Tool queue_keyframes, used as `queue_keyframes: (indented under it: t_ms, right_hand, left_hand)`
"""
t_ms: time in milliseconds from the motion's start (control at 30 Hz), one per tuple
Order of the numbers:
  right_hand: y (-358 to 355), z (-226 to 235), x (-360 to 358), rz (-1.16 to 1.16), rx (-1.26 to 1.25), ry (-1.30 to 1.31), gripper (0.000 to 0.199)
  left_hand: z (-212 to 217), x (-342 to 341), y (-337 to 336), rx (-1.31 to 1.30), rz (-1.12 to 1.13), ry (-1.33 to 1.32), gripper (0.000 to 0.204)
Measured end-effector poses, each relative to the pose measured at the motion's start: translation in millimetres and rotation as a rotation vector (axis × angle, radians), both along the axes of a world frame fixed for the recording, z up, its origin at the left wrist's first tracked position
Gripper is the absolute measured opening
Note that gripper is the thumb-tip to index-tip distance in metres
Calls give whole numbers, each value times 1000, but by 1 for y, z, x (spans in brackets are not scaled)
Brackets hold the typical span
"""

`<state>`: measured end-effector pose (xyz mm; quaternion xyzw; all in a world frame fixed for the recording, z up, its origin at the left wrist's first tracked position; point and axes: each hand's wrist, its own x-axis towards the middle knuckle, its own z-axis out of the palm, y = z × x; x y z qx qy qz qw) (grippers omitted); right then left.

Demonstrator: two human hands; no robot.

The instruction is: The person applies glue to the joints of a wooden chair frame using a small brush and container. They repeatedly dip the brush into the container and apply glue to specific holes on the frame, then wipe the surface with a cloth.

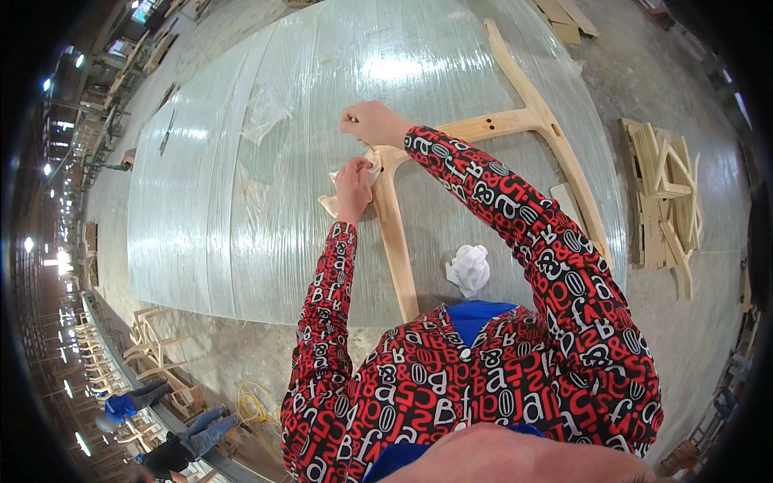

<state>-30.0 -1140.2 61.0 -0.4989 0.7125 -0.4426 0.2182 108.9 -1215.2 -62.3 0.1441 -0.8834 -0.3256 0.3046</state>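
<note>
A pale wooden chair-leg frame [487,126] lies on a table [282,278] covered in clear plastic film. It has two long curved legs joined by a crossbar with dark holes near its right end. At the crossbar's left joint, my left hand [353,191] is closed on a cream cloth [373,171], which bunches out past the fingers against the wood. My right hand [375,124] is just above that joint, over the far side, with its fingers curled. What lies inside those fingers, if anything, is hidden. Part of the right leg is behind my right sleeve.
A crumpled white cloth [469,270] lies on the table close to my body. Wooden parts [668,173] are stacked on cardboard at the right. Chair frames [149,342] and a yellow hose [256,402] are on the floor at lower left, with other people [193,443] beyond.
</note>
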Motion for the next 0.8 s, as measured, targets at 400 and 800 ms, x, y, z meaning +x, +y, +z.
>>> queue_keyframes:
  t_ms: [400,800]
  right_hand:
    - [12,-5,-12,-159,-109,357,30]
    - [15,-16,-11,-128,-208,301,26]
  left_hand:
    - [6,-13,-2,630,141,97,27]
    - [15,-25,-13,393,137,36,38]
